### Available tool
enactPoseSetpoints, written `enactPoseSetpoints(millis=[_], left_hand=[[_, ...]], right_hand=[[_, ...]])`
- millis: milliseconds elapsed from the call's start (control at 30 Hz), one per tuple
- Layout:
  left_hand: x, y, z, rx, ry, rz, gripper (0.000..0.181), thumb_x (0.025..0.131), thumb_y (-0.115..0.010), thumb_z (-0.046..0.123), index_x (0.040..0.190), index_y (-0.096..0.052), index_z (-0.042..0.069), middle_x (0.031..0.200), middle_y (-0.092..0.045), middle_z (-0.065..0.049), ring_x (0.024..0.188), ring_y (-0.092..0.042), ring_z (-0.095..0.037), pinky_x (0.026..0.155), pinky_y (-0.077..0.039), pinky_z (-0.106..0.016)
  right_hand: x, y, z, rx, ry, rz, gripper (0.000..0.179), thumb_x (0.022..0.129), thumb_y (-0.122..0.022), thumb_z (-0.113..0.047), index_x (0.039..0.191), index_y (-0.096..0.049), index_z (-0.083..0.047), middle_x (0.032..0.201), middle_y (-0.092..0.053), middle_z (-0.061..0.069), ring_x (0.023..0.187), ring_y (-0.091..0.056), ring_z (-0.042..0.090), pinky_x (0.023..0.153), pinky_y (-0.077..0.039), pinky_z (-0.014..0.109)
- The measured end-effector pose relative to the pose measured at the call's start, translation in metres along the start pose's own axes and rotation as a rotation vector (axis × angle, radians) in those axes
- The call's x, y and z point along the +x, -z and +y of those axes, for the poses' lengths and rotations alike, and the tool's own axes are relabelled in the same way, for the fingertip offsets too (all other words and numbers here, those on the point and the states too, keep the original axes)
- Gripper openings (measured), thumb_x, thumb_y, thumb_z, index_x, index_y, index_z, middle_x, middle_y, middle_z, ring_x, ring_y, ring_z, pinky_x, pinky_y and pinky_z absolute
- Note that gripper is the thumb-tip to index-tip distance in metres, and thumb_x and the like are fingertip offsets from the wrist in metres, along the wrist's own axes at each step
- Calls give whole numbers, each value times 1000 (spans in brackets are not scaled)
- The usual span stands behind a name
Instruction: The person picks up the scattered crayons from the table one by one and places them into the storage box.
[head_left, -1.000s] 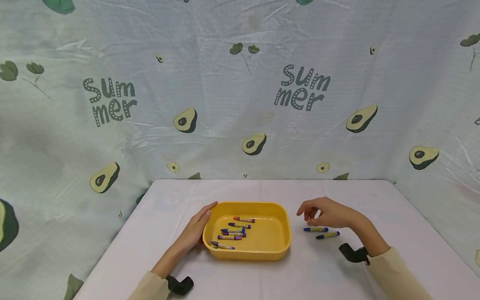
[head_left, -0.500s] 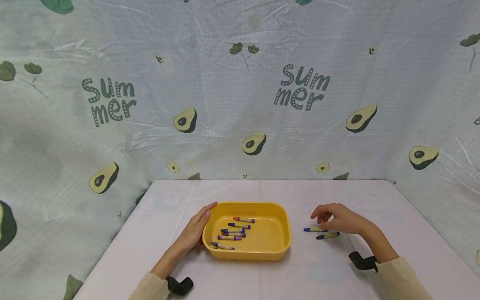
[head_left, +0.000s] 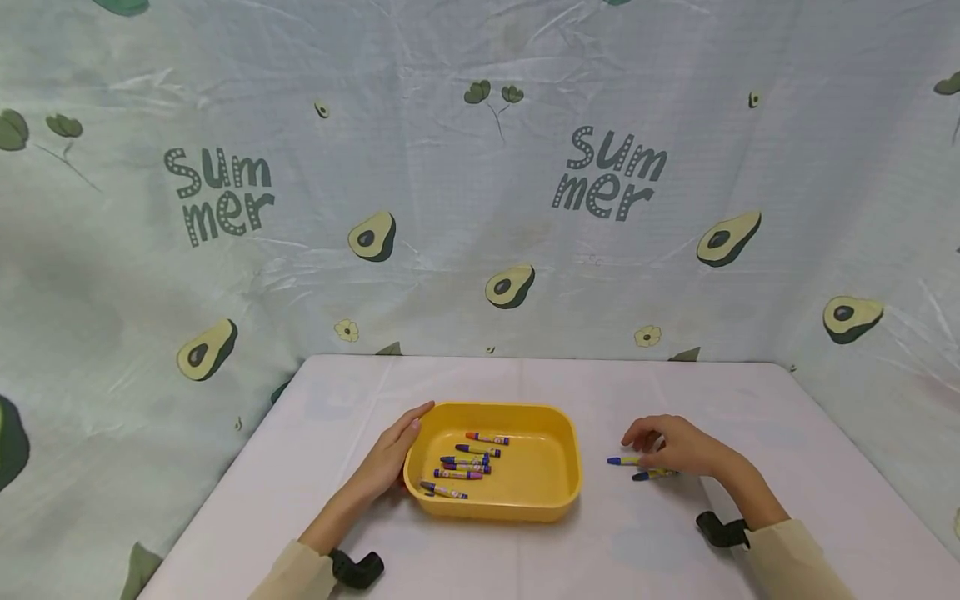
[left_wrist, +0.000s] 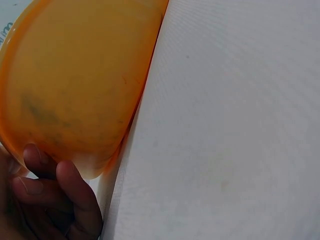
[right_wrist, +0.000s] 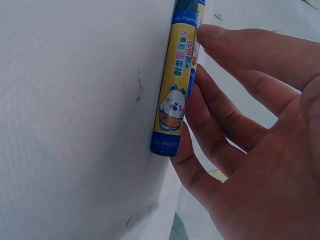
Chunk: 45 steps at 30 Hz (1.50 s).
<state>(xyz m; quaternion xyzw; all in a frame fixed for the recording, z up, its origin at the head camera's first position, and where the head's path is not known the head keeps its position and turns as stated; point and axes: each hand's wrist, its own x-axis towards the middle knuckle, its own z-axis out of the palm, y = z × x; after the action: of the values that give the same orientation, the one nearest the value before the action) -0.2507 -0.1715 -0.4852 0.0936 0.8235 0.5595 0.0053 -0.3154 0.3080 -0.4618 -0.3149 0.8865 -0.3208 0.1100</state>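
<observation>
In the head view my left hand rests against the left side of a yellow plastic tray, fingers along its rim. Bent fingers touch the tray's outside in the left wrist view. At the right my right hand is low over two oil pastels. Its thumb and fingers pinch the blue oil pastel, partly covered by the hand. Beside it lies a dark blue-green oil pastel, also partly covered. The right wrist view shows the nearer oil pastel in front of the fingers, its label reading "OIL PASTE".
Several oil pastels lie in the tray's left half, among them an orange one and a pink-purple one. A white cloth covers the table. Behind hangs a pale curtain printed with avocados.
My right hand has moved right and lowered onto the two oil pastels. My left hand and the tray have stayed in place.
</observation>
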Motion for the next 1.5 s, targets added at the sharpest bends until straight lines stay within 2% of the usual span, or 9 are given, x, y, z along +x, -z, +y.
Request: enactPoseSetpoints(millis=[300,633,867,1233,1500], left_hand=[[-1,-1,2,9,21,22,49,114,-34,36,159,-41,17,166,-40,-11,153,-36,-35,127,-21,-57],[1,-2,0,18,40,33,48,114,-34,32,160,-41,18,166,-40,-10,154,-35,-35,127,-20,-58],[2,-1,0,14,21,24,49,114,-34,35,159,-41,16,166,-39,-10,156,-32,-36,127,-19,-58],[3,-2,1,11,33,26,48,114,-34,35,159,-42,20,166,-39,-10,155,-33,-35,127,-20,-58],[1,-2,1,17,30,37,47,114,-34,32,158,-43,19,165,-40,-11,155,-33,-37,127,-20,-59]], right_hand=[[1,0,-1,-8,-7,-8,27,86,-80,-9,113,-73,-9,109,-73,4,92,-63,11,78,-55,22],[3,-3,-1,-38,-19,1,26,85,-80,-6,110,-74,-11,102,-72,-1,88,-60,5,76,-55,21],[5,-5,-5,-56,-19,-3,25,85,-80,-4,107,-74,-13,96,-69,-4,86,-59,5,76,-55,21],[4,-8,-5,-55,-35,-1,20,87,-78,-3,100,-78,-18,97,-70,-5,86,-59,4,76,-55,21],[5,-9,-4,-49,-20,-10,18,87,-76,-3,99,-77,-17,91,-69,-6,81,-58,4,73,-54,21]])
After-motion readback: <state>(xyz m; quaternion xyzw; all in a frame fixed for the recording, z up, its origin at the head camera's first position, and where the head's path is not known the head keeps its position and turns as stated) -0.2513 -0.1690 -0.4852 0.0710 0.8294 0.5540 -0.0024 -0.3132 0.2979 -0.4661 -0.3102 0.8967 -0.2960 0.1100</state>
